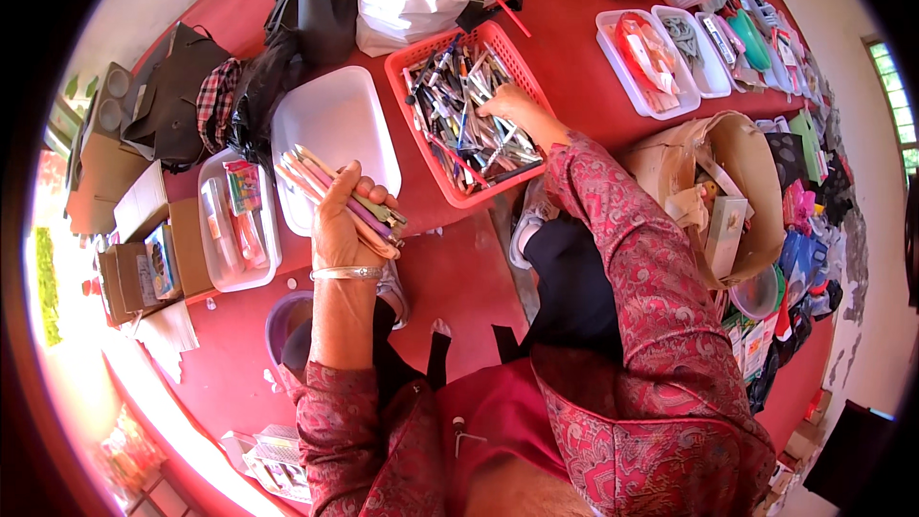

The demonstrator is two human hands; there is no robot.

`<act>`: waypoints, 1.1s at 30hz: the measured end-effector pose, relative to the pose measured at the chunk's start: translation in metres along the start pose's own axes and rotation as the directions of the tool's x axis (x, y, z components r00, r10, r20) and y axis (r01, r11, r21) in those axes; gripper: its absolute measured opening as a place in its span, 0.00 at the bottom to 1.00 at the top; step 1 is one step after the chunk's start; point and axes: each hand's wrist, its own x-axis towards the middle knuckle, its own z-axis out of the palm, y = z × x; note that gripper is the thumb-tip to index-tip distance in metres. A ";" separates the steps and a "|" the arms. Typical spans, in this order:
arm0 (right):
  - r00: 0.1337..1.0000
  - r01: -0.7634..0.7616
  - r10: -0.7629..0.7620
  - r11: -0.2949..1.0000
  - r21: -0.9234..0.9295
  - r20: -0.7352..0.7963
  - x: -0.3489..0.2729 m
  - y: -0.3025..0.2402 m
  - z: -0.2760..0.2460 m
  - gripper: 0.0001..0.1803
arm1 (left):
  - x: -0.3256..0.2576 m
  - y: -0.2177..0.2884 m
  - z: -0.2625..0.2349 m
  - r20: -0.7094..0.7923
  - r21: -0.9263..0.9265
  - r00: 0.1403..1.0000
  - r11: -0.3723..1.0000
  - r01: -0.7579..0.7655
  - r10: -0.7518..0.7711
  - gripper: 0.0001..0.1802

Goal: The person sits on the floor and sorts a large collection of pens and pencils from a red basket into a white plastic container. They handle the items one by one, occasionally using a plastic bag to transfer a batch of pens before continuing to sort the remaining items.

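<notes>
My left hand [347,225] is closed round a bundle of pencils [311,178] in pink, tan, purple and green. It is above the near edge of a white plastic tray [371,115], which holds nothing that I can see. To the right, my right hand [515,107] reaches into a red basket [467,199] with lattice sides. The basket is heaped with loose pens [459,120] in many colours. My right fingers are drawn together among the pens; their tips are partly hidden, so what they grip cannot be made out.
Left of the tray stand a clear container [237,273] with packets, cardboard boxes [134,273] and dark bags [177,96]. A white bag [407,5] is behind the basket. On the right are white trays [661,103] and a large paper bag [661,168] with boxes inside.
</notes>
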 end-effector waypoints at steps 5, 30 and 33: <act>0.993 -0.095 0.091 0.994 0.056 0.069 0.002 0.004 0.016 0.18 | 0.003 -0.002 -0.002 -0.008 -0.031 1.000 0.999 0.006 -0.006 0.05; 0.946 0.320 -0.294 0.917 -0.237 0.138 -0.029 -0.044 -0.039 0.27 | 0.000 0.006 -0.004 0.061 -0.089 0.998 0.996 -0.025 0.030 0.06; 0.918 0.397 -0.372 0.864 -0.311 0.137 -0.035 -0.058 -0.031 0.24 | 0.001 0.008 -0.006 0.060 -0.105 0.997 0.994 -0.035 0.041 0.06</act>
